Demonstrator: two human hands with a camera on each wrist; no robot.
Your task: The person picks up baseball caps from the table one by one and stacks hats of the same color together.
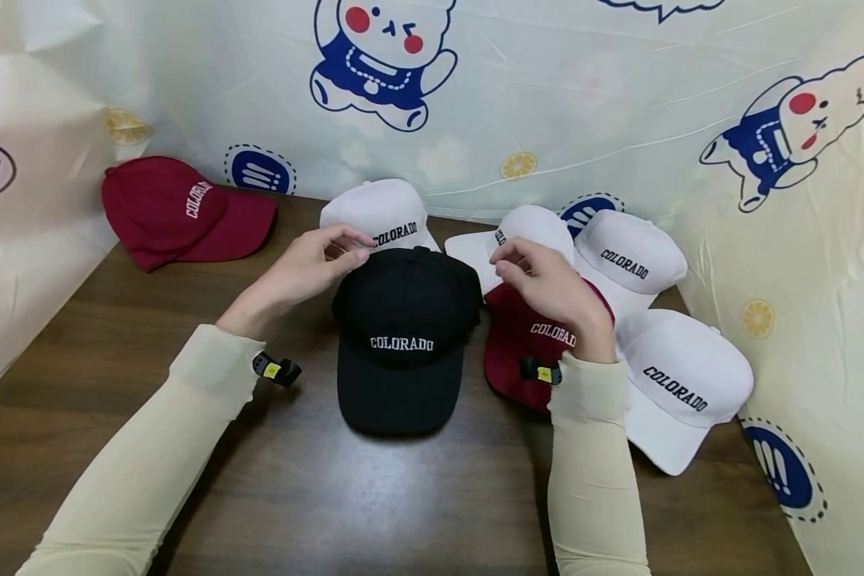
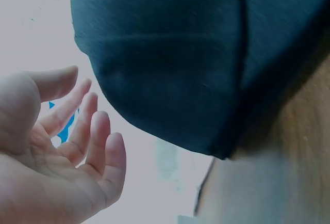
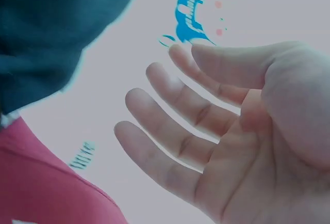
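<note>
The black cap rests on the counter between the two hands, with its crown up and its brim toward the person; white letters on its front say COLORADO. The left hand is beside the upper left part of the crown; its fingers are relaxed and softly bent, the thumb stands apart from them, and the left wrist view shows a gap between this hand and the cap. The right hand is on the other side, also apart from the black cap; its fingers are loosely spread and lightly curved, and it holds nothing; in the head view it covers a part of the nearer red cap, which lies just to the right of the black one.

The counter is of dark brown wood grain, with a soft shine near the person; another red cap lies at its far left corner; one white cap is partly hidden behind the black one, and three more white caps lie toward the right side; around the counter hangs a pale cloth, printed with cartoon animals and orange slices.
</note>
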